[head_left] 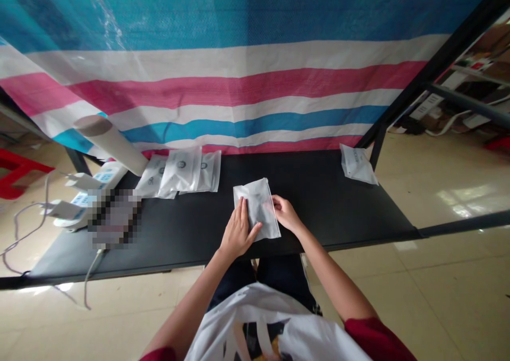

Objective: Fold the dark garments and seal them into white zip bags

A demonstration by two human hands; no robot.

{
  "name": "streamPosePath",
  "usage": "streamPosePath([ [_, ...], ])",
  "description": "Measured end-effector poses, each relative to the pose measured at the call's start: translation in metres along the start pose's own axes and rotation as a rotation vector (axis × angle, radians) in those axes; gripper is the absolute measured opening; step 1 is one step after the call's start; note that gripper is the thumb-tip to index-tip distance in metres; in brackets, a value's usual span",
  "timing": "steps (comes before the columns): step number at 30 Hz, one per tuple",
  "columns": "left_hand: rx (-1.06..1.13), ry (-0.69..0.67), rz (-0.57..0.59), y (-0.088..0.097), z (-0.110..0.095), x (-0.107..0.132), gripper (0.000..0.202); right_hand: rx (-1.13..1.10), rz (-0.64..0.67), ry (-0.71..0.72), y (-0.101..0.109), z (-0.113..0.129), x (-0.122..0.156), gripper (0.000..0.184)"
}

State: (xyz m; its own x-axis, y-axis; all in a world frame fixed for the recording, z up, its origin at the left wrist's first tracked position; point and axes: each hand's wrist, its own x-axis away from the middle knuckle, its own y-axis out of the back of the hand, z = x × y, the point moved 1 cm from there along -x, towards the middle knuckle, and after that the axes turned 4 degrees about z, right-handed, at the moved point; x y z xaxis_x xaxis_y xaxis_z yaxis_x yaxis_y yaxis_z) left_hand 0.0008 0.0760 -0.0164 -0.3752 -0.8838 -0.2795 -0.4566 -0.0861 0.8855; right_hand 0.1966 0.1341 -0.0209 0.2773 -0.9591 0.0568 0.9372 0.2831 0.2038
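A frosted zip bag (258, 204) with something dark inside lies on the black table (319, 201) in front of me. My left hand (238, 232) rests flat on the bag's left part, fingers stretched out over it. My right hand (285, 212) is at the bag's right edge, fingers curled and pinching that edge.
Several similar frosted bags (183, 172) lie in a spread at the back left. One more bag (356, 164) sits at the back right by a black frame post. A cardboard tube (109, 140), power strip with plugs (82, 193) and cables occupy the left end. A striped tarp hangs behind.
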Motion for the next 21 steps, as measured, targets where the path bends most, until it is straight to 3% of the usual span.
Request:
streamPosePath([
  [11,-0.155,0.014,0.068,-0.001,-0.005,-0.001,0.09,0.515,0.045,-0.093,0.006,0.031,-0.006,0.03],
  [15,-0.159,0.021,0.084,0.002,-0.007,-0.002,0.085,0.39,0.003,-0.084,0.027,0.023,0.002,0.039],
  [18,-0.147,0.024,0.1,0.006,-0.009,-0.003,0.076,0.205,-0.104,-0.079,0.056,0.016,0.016,0.05],
  [21,-0.123,0.025,0.105,0.009,-0.011,-0.003,0.07,0.061,-0.21,-0.128,0.084,0.015,0.029,0.048],
])
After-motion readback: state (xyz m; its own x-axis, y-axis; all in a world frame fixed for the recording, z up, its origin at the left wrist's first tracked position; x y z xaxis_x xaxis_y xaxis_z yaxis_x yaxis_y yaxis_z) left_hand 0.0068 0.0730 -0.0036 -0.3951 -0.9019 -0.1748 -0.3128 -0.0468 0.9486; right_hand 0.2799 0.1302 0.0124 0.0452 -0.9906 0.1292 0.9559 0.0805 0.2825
